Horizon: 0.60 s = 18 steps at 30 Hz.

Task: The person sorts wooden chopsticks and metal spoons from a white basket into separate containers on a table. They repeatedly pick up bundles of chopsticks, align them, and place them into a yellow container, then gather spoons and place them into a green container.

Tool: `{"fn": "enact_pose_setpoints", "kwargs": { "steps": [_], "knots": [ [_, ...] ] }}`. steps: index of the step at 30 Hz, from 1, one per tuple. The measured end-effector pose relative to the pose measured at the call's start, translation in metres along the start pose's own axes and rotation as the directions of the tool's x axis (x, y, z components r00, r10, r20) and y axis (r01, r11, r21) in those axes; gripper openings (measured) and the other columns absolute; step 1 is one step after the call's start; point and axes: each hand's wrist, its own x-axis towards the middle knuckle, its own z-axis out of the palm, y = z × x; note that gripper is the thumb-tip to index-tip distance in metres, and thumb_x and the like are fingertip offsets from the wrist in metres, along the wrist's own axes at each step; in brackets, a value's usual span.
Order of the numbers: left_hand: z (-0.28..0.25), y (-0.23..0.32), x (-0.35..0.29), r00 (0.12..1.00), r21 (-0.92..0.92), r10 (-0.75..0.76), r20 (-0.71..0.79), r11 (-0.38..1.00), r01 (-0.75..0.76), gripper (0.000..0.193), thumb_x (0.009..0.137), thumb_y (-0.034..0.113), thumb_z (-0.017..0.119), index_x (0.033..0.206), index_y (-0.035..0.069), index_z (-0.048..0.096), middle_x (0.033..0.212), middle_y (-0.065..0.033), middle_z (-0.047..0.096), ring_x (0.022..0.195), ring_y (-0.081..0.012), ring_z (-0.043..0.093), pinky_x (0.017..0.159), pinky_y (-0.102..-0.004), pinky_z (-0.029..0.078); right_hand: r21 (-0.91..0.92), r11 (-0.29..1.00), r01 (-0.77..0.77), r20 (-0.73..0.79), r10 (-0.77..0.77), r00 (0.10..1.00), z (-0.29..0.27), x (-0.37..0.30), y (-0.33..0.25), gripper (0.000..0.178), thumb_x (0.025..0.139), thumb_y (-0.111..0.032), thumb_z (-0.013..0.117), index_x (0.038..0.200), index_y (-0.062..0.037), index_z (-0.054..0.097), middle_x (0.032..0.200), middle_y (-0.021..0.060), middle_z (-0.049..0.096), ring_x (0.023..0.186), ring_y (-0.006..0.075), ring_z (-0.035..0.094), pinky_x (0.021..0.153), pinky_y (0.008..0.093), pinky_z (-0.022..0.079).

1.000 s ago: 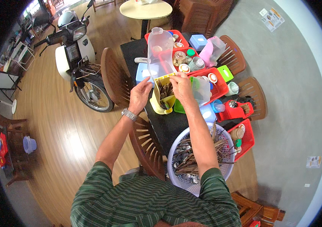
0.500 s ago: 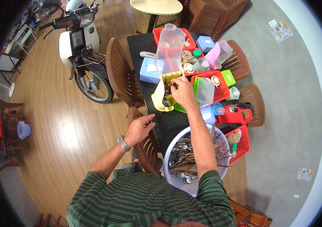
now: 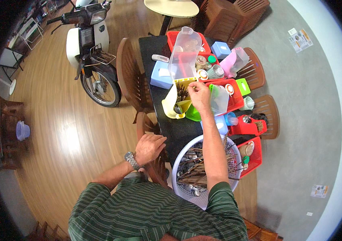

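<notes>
A yellow cutlery holder [image 3: 172, 98] with its clear lid [image 3: 186, 52] raised stands on the black table. Dark chopsticks [image 3: 182, 93] fill its back compartment, and spoons [image 3: 178, 109] sit in the front one. My right hand [image 3: 200, 97] is at the right rim of the chopstick compartment, thumb and fingers pinched together; what they hold, if anything, is hidden. Below that forearm is a pale lavender colander [image 3: 178, 172] with loose chopsticks [image 3: 193, 172] and metal spoons. My left hand [image 3: 150, 148], with a wristwatch, hovers by a brown chair back, fingers stretched out and holding nothing.
Red baskets [image 3: 235, 105] with jars, a blue tissue box [image 3: 161, 76], a green holder [image 3: 218, 98] and a pink holder [image 3: 229, 64] crowd the table [image 3: 149, 48]. Brown chairs [image 3: 133, 80] line both sides. A motorbike [image 3: 94, 52] is parked at the left.
My right hand has shifted from over the chopsticks to the holder's right rim. My left hand has moved down slightly, its fingers now closer together. The whole view has shifted a little.
</notes>
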Motion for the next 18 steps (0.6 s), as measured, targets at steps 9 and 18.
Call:
{"fn": "enact_pose_setpoints", "kwargs": {
  "steps": [9, 18],
  "knots": [
    [0.001, -0.001, 0.001, 1.000, 0.008, -0.018, 0.022, 1.000, 0.018, 0.030, 0.091, 0.021, 0.072, 0.117, 0.007, 0.072, 0.116, -0.0114, 0.072, 0.113, -0.0292, 0.066, 0.096, -0.0446, 0.048, 0.256, 0.958, -0.132, 0.014, 0.133, 0.991, -0.036, 0.022, -0.007, 0.018, 0.095, -0.013, 0.070, 0.104, 0.0018, 0.073, 0.086, 0.0058, 0.073, 0.078, 0.0118, 0.066, 0.073, 0.0295, 0.053],
    [-0.001, 0.001, 0.005, 0.998, 0.014, 0.012, -0.054, 1.000, -0.011, 0.028, 0.087, 0.017, 0.072, 0.113, 0.004, 0.071, 0.112, -0.0121, 0.072, 0.104, -0.0303, 0.067, 0.095, -0.0440, 0.050, -0.172, 0.950, 0.259, 0.302, -0.200, 0.932, -0.041, 0.005, -0.029, 0.025, 0.090, -0.018, 0.071, 0.108, -0.0005, 0.075, 0.113, 0.0190, 0.073, 0.103, 0.0299, 0.071, 0.089, 0.0371, 0.055]
  ]
}}
